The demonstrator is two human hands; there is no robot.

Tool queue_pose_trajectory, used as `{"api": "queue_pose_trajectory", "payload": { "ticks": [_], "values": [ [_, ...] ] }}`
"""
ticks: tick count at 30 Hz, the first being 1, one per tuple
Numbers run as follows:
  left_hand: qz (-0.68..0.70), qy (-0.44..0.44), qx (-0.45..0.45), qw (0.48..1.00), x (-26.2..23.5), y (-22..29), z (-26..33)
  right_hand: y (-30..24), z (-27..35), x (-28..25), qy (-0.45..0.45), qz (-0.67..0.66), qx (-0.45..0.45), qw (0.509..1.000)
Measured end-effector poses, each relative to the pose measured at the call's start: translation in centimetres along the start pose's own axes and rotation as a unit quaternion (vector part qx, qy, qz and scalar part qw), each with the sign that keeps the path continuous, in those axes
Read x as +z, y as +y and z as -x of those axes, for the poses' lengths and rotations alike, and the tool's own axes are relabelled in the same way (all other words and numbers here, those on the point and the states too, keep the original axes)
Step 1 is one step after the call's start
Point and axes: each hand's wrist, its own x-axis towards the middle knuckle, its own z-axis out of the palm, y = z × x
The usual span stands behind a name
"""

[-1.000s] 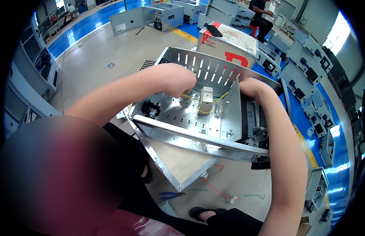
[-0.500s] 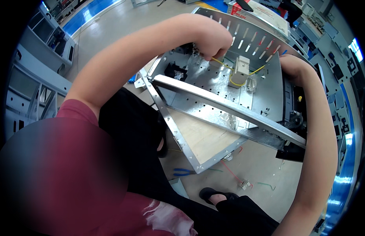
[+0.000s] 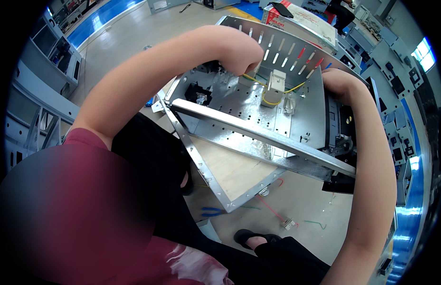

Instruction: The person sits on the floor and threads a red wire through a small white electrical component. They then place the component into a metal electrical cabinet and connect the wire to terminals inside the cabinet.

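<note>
My left hand (image 3: 243,54) reaches over the far left part of a metal cabinet (image 3: 239,107), its fingers closed on a yellow wire (image 3: 296,88). The wire bends around a cream-coloured block-shaped component (image 3: 276,83) standing on the perforated metal base, then runs to the right side panel (image 3: 315,107). My right hand (image 3: 343,83) is at that panel's far end, on its outer side. Its fingers are mostly hidden, so what they hold does not show. A small clear plastic bag (image 3: 289,103) lies beside the component.
A metal bar (image 3: 263,135) crosses the cabinet's near side. The slotted wall (image 3: 282,45) rises at the back, with a red-and-white box (image 3: 306,23) beyond. On the floor lie blue-handled pliers (image 3: 213,211), wire pieces and a small part (image 3: 289,223). A black component (image 3: 199,94) sits inside at left.
The whole scene has shifted left and slightly down in the view. Both hands keep nearly the same places on the cabinet, and the yellow wire still runs from my left hand.
</note>
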Motion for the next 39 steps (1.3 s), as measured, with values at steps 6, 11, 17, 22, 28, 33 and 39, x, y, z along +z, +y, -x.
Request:
{"api": "queue_pose_trajectory", "payload": {
  "ticks": [6, 11, 17, 22, 28, 33, 39],
  "values": [
    [0.015, -0.004, 0.008, 1.0, -0.3, 0.1, 0.4, -0.4, 0.6, 0.2, 0.022, 0.065, -0.003, 0.998],
    [0.009, 0.074, 0.039, 0.996, -0.5, 0.2, 0.3, 0.4, -0.8, -0.6, 0.056, 0.159, 0.019, 0.986],
    [0.009, 0.109, 0.098, 0.989, 0.0, 0.4, -0.1, -0.6, -0.3, -0.2, 0.033, 0.169, -0.018, 0.985],
    [-0.003, 0.083, 0.154, 0.985, -0.6, 1.6, -1.0, -1.5, 2.7, -1.1, -0.011, 0.174, 0.005, 0.985],
    [0.057, 0.018, 0.096, 0.994, -0.9, 1.9, -1.5, -1.5, 4.1, -1.6, -0.013, 0.175, 0.001, 0.984],
    [0.059, -0.023, 0.061, 0.996, -1.3, 2.3, -0.9, -1.8, 4.0, -1.4, -0.045, 0.156, 0.005, 0.987],
    [0.08, -0.038, 0.064, 0.994, -1.4, 2.0, -1.2, -1.1, 2.7, -1.0, 0.001, 0.18, -0.032, 0.983]
  ]
}}
